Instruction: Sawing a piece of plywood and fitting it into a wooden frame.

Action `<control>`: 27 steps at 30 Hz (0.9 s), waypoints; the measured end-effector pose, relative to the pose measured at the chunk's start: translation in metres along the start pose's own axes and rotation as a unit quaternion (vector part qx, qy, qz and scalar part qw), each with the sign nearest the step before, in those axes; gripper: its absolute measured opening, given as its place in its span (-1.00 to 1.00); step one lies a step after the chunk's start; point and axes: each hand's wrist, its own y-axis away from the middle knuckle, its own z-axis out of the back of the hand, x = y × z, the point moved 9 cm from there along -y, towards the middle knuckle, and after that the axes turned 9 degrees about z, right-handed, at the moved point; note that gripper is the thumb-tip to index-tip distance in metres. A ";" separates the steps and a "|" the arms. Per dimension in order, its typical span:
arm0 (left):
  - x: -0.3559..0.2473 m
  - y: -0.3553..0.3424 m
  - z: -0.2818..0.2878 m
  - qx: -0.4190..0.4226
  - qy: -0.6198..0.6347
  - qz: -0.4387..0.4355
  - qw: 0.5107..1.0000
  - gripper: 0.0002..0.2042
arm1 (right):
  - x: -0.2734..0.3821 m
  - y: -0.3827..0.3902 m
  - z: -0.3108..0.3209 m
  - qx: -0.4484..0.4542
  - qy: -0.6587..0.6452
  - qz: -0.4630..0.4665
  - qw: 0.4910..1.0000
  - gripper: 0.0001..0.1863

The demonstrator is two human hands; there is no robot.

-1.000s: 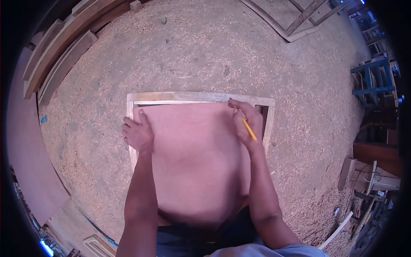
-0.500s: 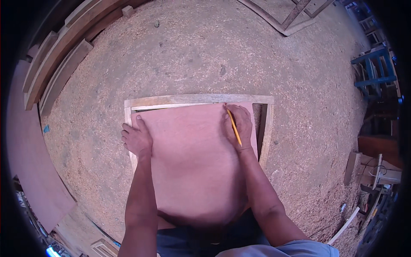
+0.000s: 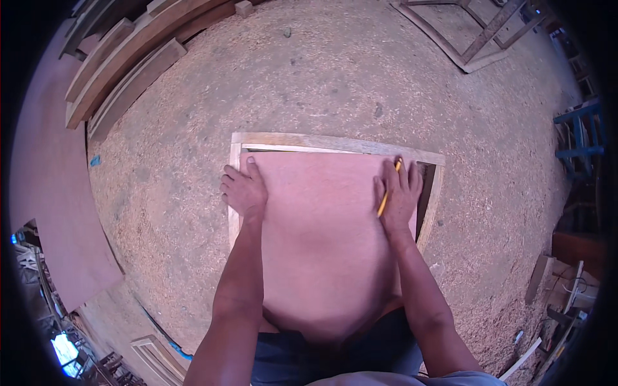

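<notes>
A reddish plywood sheet [image 3: 322, 219] lies over a pale wooden frame [image 3: 283, 140], whose far rail and right side show past the sheet. My left hand [image 3: 246, 192] grips the left edge near the far corner, thumb on top of the sheet and fingers curled over the frame's side. Near the far right corner, my right hand [image 3: 402, 193] rests on the plywood with its fingers partly spread. A yellow pencil [image 3: 390, 188] is tucked between those fingers, slanting across the hand. The near end of the sheet reaches my lap and lies in shadow.
Wooden beams [image 3: 141, 58] are stacked at the far left, beside another large reddish sheet [image 3: 71, 238]. Sawdust and shavings cover the floor [image 3: 322, 83]. A dark frame structure [image 3: 463, 58] stands at the far right, with a blue wooden piece [image 3: 579, 135] near the right edge.
The view has turned, shifting the scene rightward. The plywood's far edge has swung closer to parallel with the frame's far rail. My right fingers have spread, and the pencil slants the other way.
</notes>
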 end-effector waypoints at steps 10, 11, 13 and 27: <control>-0.004 0.001 0.000 -0.009 0.032 -0.024 0.999 -0.23 | -0.013 0.045 0.003 0.068 -0.014 -0.063 0.996 -0.43; -0.005 0.001 -0.001 -0.004 0.029 -0.023 0.999 -0.22 | -0.014 0.046 0.003 0.058 -0.006 -0.059 0.997 -0.44; -0.006 0.001 -0.004 0.002 0.026 -0.028 0.999 -0.20 | -0.016 0.045 0.004 0.060 -0.007 -0.062 0.996 -0.44; 0.003 -0.003 -0.012 0.010 0.012 -0.018 1.000 -0.09 | -0.021 0.047 0.003 0.068 -0.022 -0.072 0.995 -0.37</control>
